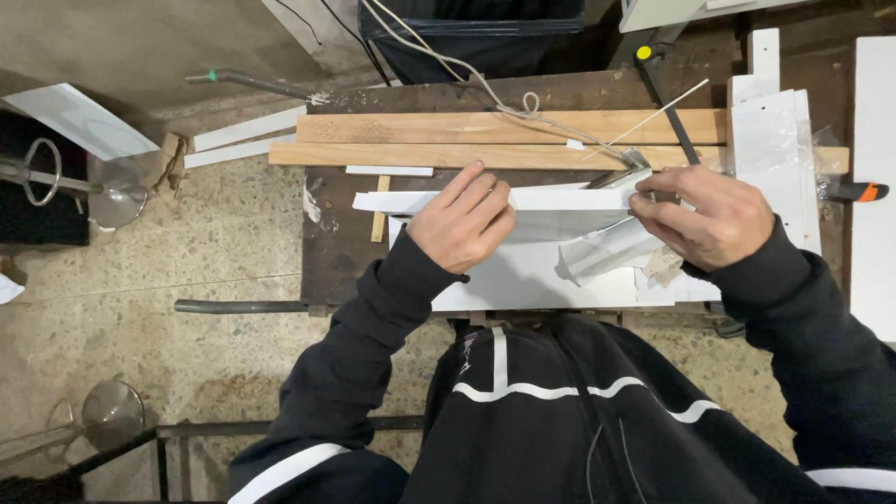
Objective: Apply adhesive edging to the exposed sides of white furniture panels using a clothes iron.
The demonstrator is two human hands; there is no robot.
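Note:
A long white strip (551,199) lies across a dark workbench (327,252), on top of a wider white panel (523,275). My left hand (462,222) presses down on the strip near its left half, fingers together and pointing away from me. My right hand (705,217) pinches the strip's right end, where a small shiny metal tool (627,168) sticks out beyond the fingers. Just under that hand lies a clear plastic wrapper (611,250).
Two long wooden boards (448,140) lie at the back of the bench, with a cord (485,89) across them. A black bar clamp (667,103) with an orange handle (863,192) and stacked white panels (775,140) are at right. White offcuts (238,140) and metal stands lie on the floor at left.

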